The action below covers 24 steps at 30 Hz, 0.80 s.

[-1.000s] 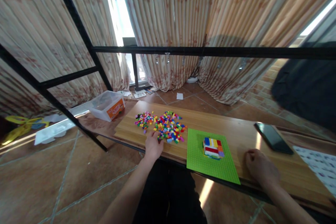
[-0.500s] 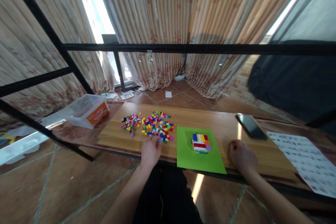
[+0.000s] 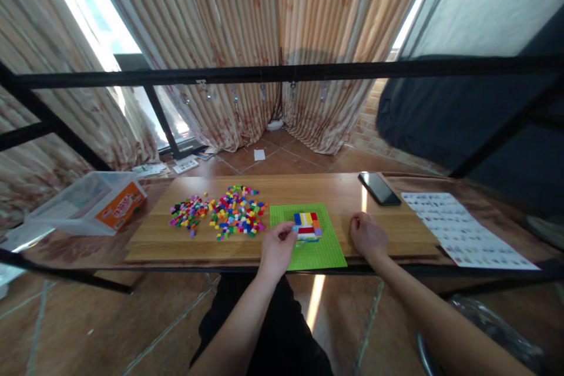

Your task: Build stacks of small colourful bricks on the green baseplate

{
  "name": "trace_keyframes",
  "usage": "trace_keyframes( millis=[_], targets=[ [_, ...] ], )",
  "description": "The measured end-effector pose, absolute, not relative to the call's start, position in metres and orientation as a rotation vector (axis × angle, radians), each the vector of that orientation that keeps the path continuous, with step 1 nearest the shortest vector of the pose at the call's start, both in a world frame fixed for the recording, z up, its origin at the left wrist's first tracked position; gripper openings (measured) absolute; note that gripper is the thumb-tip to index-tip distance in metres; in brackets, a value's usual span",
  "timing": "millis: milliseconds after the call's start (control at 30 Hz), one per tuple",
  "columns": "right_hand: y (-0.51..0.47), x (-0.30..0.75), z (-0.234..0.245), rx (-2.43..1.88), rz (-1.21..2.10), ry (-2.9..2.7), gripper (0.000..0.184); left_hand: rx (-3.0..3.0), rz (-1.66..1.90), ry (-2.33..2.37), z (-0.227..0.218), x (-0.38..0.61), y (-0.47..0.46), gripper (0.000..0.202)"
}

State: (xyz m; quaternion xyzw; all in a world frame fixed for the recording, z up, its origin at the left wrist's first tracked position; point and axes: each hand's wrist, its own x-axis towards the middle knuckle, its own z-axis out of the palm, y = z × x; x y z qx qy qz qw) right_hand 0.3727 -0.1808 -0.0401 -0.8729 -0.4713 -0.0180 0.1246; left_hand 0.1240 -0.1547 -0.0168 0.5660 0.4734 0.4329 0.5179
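Head camera, looking down at a low table: the left hand [image 3: 278,249] has left the edge of the loose bricks [image 3: 238,214], where it was in both earlier pictures, and is now over the near left part of a green baseplate [image 3: 333,254]. Its thumb and fingers pinch what looks like a small light blue brick [image 3: 295,228], close beside the left side of a brick block [image 3: 311,224]; whether it touches the block cannot be told. The block sits on the baseplate, low and squarish, with blue, yellow, white, red and orange on top. The right hand [image 3: 369,236] stays where it was, resting on the wooden board [image 3: 317,188] to the right of the baseplate, fingers curled into a loose fist. The whole view has swung to the right, so the clear plastic box [image 3: 70,205] now lies farther toward the left edge, and more of the printed sheet [image 3: 462,232] shows at right.

The box carries an orange label [image 3: 118,207] with pale lettering, too blurred to read. The sheet, white, holds rows of tiny pictures, too small to make out. A dark-screened phone [image 3: 379,189] lies between the right hand and the sheet, toward the board's far edge.
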Motion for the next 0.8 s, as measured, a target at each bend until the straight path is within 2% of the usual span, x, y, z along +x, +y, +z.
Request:
trace_keyframes(
  millis=[333, 633, 800],
  targets=[
    [-0.182, 0.373, -0.041, -2.542, -0.041, -1.364, 0.032, 1.334, 1.002, 1.15, -0.025, 0.129, -0.151, 0.026],
    [-0.182, 0.373, -0.041, -2.537, -0.032, -1.369, 0.031, 1.972, 0.922, 1.29, 0.001, 0.142, -0.162, 0.024],
    [-0.181, 0.372, -0.042, -2.546, -0.048, -1.359, 0.031, 2.136, 0.883, 1.423, -0.002, 0.15, -0.162, 0.023]
  ],
)
